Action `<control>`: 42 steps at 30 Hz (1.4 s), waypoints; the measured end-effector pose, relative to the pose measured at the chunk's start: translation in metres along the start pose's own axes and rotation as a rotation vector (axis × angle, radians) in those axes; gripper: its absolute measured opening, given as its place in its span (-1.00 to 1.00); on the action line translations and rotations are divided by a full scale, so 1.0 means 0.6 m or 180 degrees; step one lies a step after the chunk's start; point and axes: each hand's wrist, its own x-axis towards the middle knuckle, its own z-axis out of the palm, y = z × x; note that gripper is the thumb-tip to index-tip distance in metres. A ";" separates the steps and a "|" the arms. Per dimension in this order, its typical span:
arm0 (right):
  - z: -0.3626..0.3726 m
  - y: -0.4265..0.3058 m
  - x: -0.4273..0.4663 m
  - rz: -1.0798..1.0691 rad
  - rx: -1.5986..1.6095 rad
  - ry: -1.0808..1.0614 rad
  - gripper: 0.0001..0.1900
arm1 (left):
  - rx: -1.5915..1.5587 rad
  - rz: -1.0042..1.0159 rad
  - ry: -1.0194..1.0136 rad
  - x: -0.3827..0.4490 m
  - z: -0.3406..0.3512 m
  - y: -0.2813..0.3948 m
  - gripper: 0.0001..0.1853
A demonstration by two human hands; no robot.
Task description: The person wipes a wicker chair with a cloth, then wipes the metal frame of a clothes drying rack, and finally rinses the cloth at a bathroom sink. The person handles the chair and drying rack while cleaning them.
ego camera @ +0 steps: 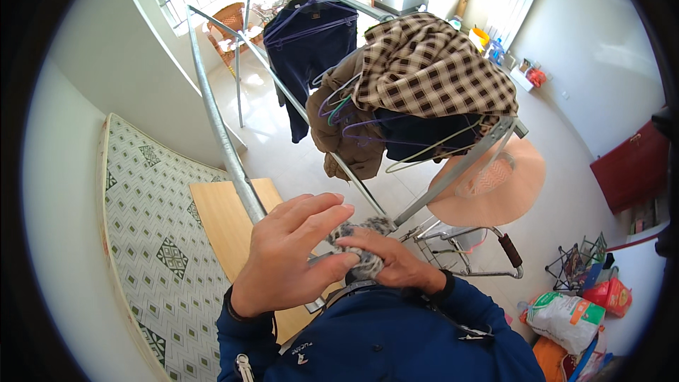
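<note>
My right hand (406, 262) is closed around a fuzzy grey-and-white piece of fabric (371, 265) in front of my waist, by a corner of the metal clothes rack (225, 140). Just left of it, my left hand (294, 252) has its fingers spread. Its thumb overlaps the fuzzy fabric in view; whether they touch I cannot tell. Over the rack's bars lie a brown-checked cloth (437, 66), a brown padded garment (355, 154) and several hangers. A dark blue garment (313, 32) hangs further back. By the rack's right corner is a peach wide-brimmed hat (522, 185).
A wooden board (233, 207) and a patterned panel (170, 254) stand on the left. To the right are a metal frame with a brown grip (509, 252), a folded stool (567, 268) and bags (565, 321). Wicker chairs (228, 26) stand near the window.
</note>
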 end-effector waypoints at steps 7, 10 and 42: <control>0.020 0.104 -0.015 -0.0286 -0.0371 0.0495 -0.26 | -0.0053 0.0173 0.0098 0.001 -0.001 -0.001 -0.40; 0.021 0.117 -0.018 0.0495 -0.0140 0.0520 -0.35 | -0.0057 0.0187 0.0099 0.000 -0.001 -0.002 -0.40; -0.039 0.464 0.065 0.1565 -0.2222 -0.0433 -0.39 | 0.0223 -0.0191 -0.0019 0.007 0.002 -0.006 -0.40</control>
